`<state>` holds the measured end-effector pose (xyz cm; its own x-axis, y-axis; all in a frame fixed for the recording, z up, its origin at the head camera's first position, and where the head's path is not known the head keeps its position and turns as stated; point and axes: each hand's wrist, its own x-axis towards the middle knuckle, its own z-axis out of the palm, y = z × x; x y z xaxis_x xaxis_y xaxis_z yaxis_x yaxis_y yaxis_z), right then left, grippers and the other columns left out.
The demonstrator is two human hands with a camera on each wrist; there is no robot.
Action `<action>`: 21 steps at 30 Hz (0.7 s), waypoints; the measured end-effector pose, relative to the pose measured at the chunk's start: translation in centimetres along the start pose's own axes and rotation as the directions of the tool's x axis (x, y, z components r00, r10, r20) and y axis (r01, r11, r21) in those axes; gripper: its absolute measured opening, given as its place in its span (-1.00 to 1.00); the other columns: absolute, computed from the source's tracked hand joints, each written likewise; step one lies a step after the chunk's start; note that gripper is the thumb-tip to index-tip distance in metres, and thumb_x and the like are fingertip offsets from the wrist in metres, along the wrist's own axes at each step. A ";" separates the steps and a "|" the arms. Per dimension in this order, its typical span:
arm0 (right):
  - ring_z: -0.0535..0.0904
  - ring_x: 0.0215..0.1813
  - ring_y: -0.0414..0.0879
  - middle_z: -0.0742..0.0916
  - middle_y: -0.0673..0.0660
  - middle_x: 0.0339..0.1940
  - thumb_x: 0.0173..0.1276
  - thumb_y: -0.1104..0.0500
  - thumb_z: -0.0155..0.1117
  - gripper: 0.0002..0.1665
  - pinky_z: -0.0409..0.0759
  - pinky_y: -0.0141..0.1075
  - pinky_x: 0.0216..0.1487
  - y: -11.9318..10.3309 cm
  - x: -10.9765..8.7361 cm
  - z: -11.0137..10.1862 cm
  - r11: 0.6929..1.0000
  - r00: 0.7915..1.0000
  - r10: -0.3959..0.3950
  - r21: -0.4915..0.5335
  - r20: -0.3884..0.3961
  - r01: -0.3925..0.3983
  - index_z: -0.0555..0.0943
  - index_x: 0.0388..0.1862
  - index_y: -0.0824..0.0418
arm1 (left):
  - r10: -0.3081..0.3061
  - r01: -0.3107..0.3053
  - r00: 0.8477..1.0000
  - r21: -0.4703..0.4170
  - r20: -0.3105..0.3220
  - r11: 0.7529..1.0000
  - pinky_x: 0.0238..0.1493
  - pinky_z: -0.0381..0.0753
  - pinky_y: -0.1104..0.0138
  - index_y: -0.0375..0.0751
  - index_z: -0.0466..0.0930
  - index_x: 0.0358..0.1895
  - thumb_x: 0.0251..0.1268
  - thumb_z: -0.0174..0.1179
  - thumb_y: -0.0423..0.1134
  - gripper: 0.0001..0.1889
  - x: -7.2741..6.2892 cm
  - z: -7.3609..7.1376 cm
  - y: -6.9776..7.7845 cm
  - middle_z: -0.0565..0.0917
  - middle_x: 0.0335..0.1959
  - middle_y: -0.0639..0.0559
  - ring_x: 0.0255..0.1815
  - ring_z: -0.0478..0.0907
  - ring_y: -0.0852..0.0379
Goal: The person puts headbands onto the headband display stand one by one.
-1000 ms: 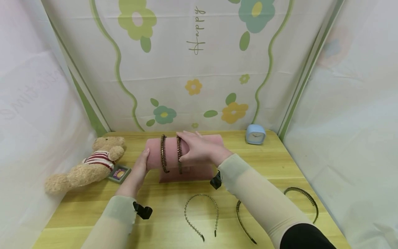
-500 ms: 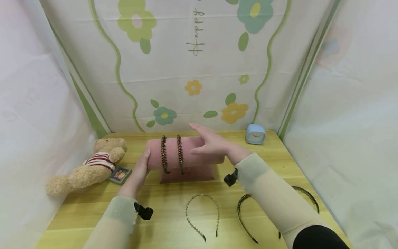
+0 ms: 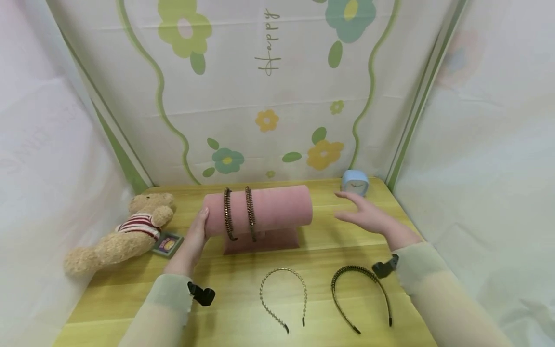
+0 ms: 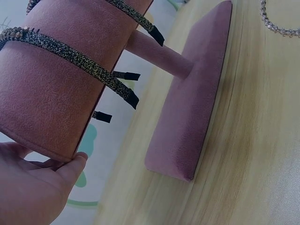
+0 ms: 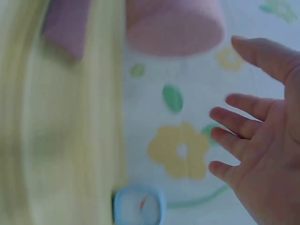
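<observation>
A pink velvet headband stand [image 3: 277, 207], a padded roll on a flat base [image 4: 197, 89], stands at the back middle of the table. Two dark beaded headbands, a left one [image 3: 228, 214] and a right one [image 3: 250, 212], sit around its left half, their black tips hanging below the roll in the left wrist view. My left hand [image 3: 192, 243] holds the roll's left end, the thumb at its lower edge. Out to the right of the stand, my right hand [image 3: 368, 217] hovers with nothing in it, fingers spread apart in the right wrist view.
On the table [image 3: 243, 299] in front lie a pale beaded headband [image 3: 261, 290] and a dark one [image 3: 355, 268]. A teddy bear [image 3: 138, 224] and a small framed picture [image 3: 168, 244] are at left. A blue clock [image 3: 354, 182] stands at back right. Printed fabric surrounds the table.
My right hand has left the stand's right-hand headband and moved off to the right, past the roll's end. My left hand stays at the left end.
</observation>
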<state>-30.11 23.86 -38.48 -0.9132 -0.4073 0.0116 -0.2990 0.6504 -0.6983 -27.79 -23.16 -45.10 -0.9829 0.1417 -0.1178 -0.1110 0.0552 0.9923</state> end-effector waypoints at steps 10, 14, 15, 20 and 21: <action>0.47 0.17 0.42 0.58 0.48 0.14 0.38 0.17 0.34 -0.40 0.47 0.26 0.12 9.2 -8.7 -2.6 0.985 0.994 0.108 -0.133 -0.021 -0.110 0.44 0.25 0.51 | -0.007 0.007 1.000 -0.002 0.016 1.000 0.52 -0.15 0.07 0.03 -0.36 0.61 0.40 -0.43 0.48 -0.09 -0.2 0.0 0.2 -0.23 0.61 0.07 0.58 -0.25 0.05; 0.41 0.15 0.54 0.51 0.60 0.14 0.29 0.24 0.39 -0.37 0.48 0.30 0.04 12.4 -11.8 -3.3 0.944 0.972 0.229 -0.231 -0.055 -0.236 0.42 0.22 0.55 | 0.004 -0.004 1.000 0.002 0.020 1.000 0.52 -0.15 0.07 0.03 -0.37 0.61 0.41 -0.43 0.47 -0.11 -0.2 0.0 0.3 -0.24 0.61 0.06 0.58 -0.26 0.04; 0.40 0.14 0.56 0.49 0.63 0.13 0.27 0.26 0.39 -0.38 0.49 0.30 0.02 13.2 -12.4 -3.4 0.933 0.964 0.258 -0.243 -0.064 -0.266 0.42 0.20 0.57 | 0.007 -0.007 1.000 0.003 0.021 1.000 0.52 -0.16 0.06 0.04 -0.36 0.61 0.42 -0.43 0.46 -0.11 -0.2 0.0 0.3 -0.24 0.61 0.06 0.58 -0.27 0.04; 0.47 0.01 0.53 0.55 0.63 -0.05 0.21 0.29 0.41 -0.48 0.53 0.27 -0.07 16.4 -14.0 -3.7 0.895 0.939 0.325 -0.286 -0.112 -0.343 0.48 0.05 0.57 | 0.007 -0.007 1.000 0.003 0.020 1.000 0.52 -0.14 0.05 0.06 -0.34 0.62 0.42 -0.43 0.46 -0.13 -0.2 0.0 0.2 -0.21 0.61 0.06 0.58 -0.25 0.05; 0.49 -0.03 0.50 0.57 0.60 -0.09 0.20 0.29 0.41 -0.51 0.54 0.26 -0.09 16.9 -14.2 -3.6 0.892 0.938 0.324 -0.292 -0.120 -0.346 0.49 0.01 0.56 | 0.010 -0.010 1.000 0.005 0.023 1.000 0.52 -0.15 0.05 0.06 -0.35 0.62 0.43 -0.44 0.45 -0.13 -0.2 0.0 0.1 -0.22 0.61 0.06 0.58 -0.25 0.04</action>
<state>-23.24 42.97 -47.86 -0.9871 -0.0940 -0.1295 -0.0317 0.9082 -0.4173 -27.60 -23.15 -44.94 -0.9803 0.1646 -0.1090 -0.1006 0.0584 0.9932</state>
